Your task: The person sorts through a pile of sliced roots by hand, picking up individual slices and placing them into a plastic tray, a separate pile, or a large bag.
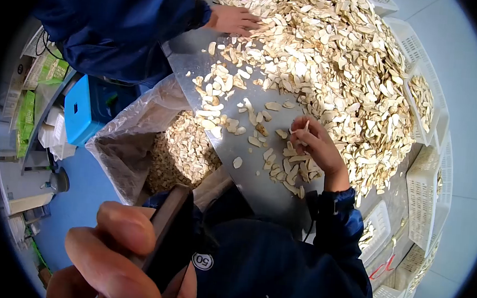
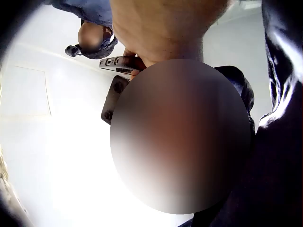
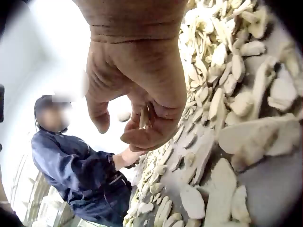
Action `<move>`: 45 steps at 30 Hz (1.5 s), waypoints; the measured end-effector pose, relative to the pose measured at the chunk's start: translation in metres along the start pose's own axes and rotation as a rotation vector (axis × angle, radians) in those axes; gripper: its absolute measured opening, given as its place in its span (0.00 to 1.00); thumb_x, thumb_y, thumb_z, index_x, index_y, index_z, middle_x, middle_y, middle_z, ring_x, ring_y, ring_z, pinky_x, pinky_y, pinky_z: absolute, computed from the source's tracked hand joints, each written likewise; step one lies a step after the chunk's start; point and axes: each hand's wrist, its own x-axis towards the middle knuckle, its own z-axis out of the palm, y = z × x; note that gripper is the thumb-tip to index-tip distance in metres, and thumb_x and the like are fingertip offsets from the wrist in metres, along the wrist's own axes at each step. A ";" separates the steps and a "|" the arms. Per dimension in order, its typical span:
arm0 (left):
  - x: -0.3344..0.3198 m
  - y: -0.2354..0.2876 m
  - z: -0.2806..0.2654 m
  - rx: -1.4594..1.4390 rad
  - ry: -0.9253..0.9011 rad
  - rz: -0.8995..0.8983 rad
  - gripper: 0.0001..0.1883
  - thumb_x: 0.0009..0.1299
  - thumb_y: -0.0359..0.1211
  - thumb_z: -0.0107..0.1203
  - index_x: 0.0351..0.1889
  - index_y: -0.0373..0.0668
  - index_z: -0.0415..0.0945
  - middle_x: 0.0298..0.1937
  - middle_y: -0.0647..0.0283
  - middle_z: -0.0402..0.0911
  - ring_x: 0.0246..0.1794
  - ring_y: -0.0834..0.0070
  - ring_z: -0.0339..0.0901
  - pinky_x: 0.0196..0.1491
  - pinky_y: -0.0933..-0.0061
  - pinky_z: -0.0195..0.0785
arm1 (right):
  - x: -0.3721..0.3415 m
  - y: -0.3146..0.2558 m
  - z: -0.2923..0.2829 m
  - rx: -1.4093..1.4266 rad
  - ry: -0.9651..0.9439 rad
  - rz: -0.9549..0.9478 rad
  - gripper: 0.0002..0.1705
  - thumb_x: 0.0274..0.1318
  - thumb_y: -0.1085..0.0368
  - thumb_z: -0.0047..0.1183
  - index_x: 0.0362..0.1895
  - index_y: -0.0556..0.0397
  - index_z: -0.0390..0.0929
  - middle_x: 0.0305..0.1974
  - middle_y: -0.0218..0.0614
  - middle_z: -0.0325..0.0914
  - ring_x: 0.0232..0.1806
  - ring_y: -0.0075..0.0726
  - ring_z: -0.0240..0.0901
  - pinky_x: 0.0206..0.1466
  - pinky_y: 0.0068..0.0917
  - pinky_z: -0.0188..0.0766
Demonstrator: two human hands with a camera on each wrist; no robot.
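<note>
Close to the head camera, my left hand [image 1: 112,250] grips a dark, flat phone [image 1: 162,232] by its edges. In the left wrist view the phone [image 2: 120,63] shows ring-shaped lenses beside the hand. Over the metal table [image 1: 232,154], my right hand [image 1: 318,145] has its fingers curled around a pale dried slice [image 3: 143,117], pinched near the fingertips. Just beyond that hand rises a large heap of similar slices [image 1: 358,69]. Several loose slices [image 1: 292,171] lie scattered below and beside the hand.
A plastic-lined container [image 1: 118,152] of smaller pieces stands below the table edge. White perforated baskets [image 1: 424,198] line the far right side. Another person's hand [image 1: 232,20] rests by the heap at the top. There is a blue bin [image 1: 79,112] at left and red-handled scissors [image 1: 382,268].
</note>
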 end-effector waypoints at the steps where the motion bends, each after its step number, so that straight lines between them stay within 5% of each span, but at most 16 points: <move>1: 0.001 -0.001 0.000 0.009 0.003 0.002 0.37 0.77 0.42 0.55 0.80 0.82 0.52 0.86 0.87 0.41 0.75 0.55 0.52 0.60 0.37 0.68 | 0.008 -0.003 0.000 -0.068 -0.027 -0.027 0.11 0.62 0.59 0.60 0.43 0.51 0.81 0.32 0.25 0.76 0.29 0.24 0.71 0.33 0.26 0.68; 5: 0.005 0.000 0.002 0.037 -0.005 0.027 0.37 0.77 0.42 0.55 0.80 0.82 0.52 0.86 0.86 0.41 0.75 0.55 0.52 0.59 0.37 0.69 | 0.064 0.020 0.003 -0.641 0.096 -0.198 0.16 0.63 0.58 0.60 0.53 0.46 0.82 0.34 0.34 0.79 0.29 0.34 0.76 0.35 0.33 0.72; 6: 0.005 0.002 0.001 0.040 -0.010 0.025 0.37 0.77 0.42 0.55 0.80 0.82 0.52 0.86 0.86 0.41 0.75 0.54 0.52 0.59 0.37 0.69 | 0.065 0.016 0.011 -0.800 0.159 -0.282 0.14 0.63 0.59 0.59 0.52 0.43 0.82 0.37 0.41 0.81 0.33 0.46 0.80 0.37 0.40 0.75; 12: 0.004 0.002 -0.002 0.041 -0.026 0.024 0.36 0.77 0.42 0.55 0.81 0.82 0.52 0.86 0.86 0.40 0.75 0.53 0.53 0.59 0.37 0.69 | 0.077 0.028 0.017 -1.175 0.230 -0.552 0.10 0.62 0.61 0.57 0.46 0.45 0.83 0.39 0.42 0.82 0.39 0.56 0.81 0.40 0.48 0.77; 18: 0.003 -0.003 -0.003 0.049 -0.013 0.034 0.36 0.78 0.43 0.54 0.81 0.82 0.52 0.86 0.85 0.40 0.75 0.52 0.53 0.59 0.37 0.69 | 0.067 0.021 0.012 -1.040 0.197 -0.417 0.11 0.61 0.59 0.59 0.45 0.47 0.84 0.37 0.42 0.83 0.37 0.53 0.81 0.38 0.44 0.76; 21: 0.004 -0.005 -0.002 0.054 -0.016 0.033 0.36 0.78 0.43 0.54 0.81 0.82 0.51 0.87 0.85 0.40 0.75 0.52 0.53 0.59 0.37 0.69 | 0.061 0.009 0.015 -0.990 0.112 -0.207 0.13 0.63 0.57 0.60 0.47 0.50 0.85 0.31 0.41 0.82 0.31 0.43 0.80 0.36 0.38 0.74; 24: 0.004 -0.006 -0.001 0.057 -0.014 0.035 0.36 0.78 0.43 0.54 0.81 0.82 0.51 0.87 0.85 0.39 0.75 0.51 0.53 0.59 0.37 0.69 | 0.067 0.026 0.016 -0.497 0.048 -0.311 0.13 0.70 0.59 0.56 0.48 0.55 0.83 0.27 0.26 0.75 0.26 0.22 0.70 0.31 0.25 0.68; 27: 0.004 -0.005 -0.001 0.063 -0.018 0.032 0.36 0.78 0.43 0.54 0.81 0.82 0.51 0.87 0.84 0.39 0.75 0.50 0.53 0.59 0.37 0.69 | 0.064 0.021 0.015 -0.602 0.089 -0.387 0.14 0.74 0.60 0.51 0.51 0.55 0.82 0.28 0.23 0.73 0.26 0.19 0.69 0.30 0.21 0.66; 30: 0.004 -0.004 -0.001 0.060 -0.018 0.035 0.36 0.78 0.43 0.54 0.81 0.82 0.51 0.87 0.84 0.39 0.75 0.50 0.53 0.59 0.37 0.69 | 0.043 0.012 0.001 -0.442 0.015 -0.158 0.13 0.76 0.62 0.48 0.55 0.54 0.80 0.28 0.23 0.72 0.25 0.17 0.67 0.29 0.19 0.64; 33: 0.004 -0.005 0.002 0.063 -0.002 0.041 0.36 0.78 0.44 0.54 0.81 0.82 0.51 0.87 0.84 0.39 0.74 0.49 0.54 0.58 0.37 0.69 | 0.010 0.008 -0.019 -0.351 0.091 -0.108 0.14 0.74 0.63 0.49 0.52 0.56 0.83 0.29 0.28 0.77 0.28 0.21 0.70 0.33 0.23 0.68; 36: 0.012 -0.009 0.014 0.116 0.080 0.058 0.36 0.78 0.44 0.54 0.81 0.82 0.51 0.87 0.84 0.38 0.74 0.49 0.54 0.58 0.37 0.70 | -0.022 0.020 -0.045 -0.599 0.264 -0.236 0.12 0.71 0.65 0.54 0.50 0.58 0.83 0.30 0.30 0.78 0.28 0.22 0.70 0.33 0.25 0.68; 38: 0.017 -0.010 0.021 0.177 0.086 0.040 0.36 0.78 0.44 0.53 0.81 0.82 0.51 0.87 0.83 0.38 0.74 0.48 0.54 0.58 0.37 0.70 | -0.048 0.018 -0.050 -0.721 0.288 -0.144 0.11 0.69 0.65 0.56 0.48 0.58 0.83 0.28 0.31 0.79 0.28 0.23 0.71 0.34 0.26 0.69; 43: 0.013 -0.018 -0.004 -0.113 -0.232 0.113 0.36 0.79 0.45 0.50 0.82 0.82 0.48 0.88 0.82 0.34 0.75 0.40 0.53 0.61 0.33 0.67 | -0.090 0.031 -0.056 -0.873 0.303 -0.073 0.08 0.63 0.66 0.60 0.42 0.57 0.83 0.26 0.40 0.80 0.29 0.35 0.78 0.38 0.29 0.74; 45: 0.024 -0.027 -0.005 -0.096 -0.303 0.197 0.36 0.79 0.45 0.48 0.82 0.82 0.47 0.88 0.83 0.33 0.76 0.40 0.53 0.62 0.33 0.66 | -0.098 0.031 -0.048 -0.961 0.311 -0.037 0.10 0.60 0.67 0.61 0.46 0.55 0.82 0.32 0.44 0.82 0.33 0.40 0.80 0.40 0.33 0.75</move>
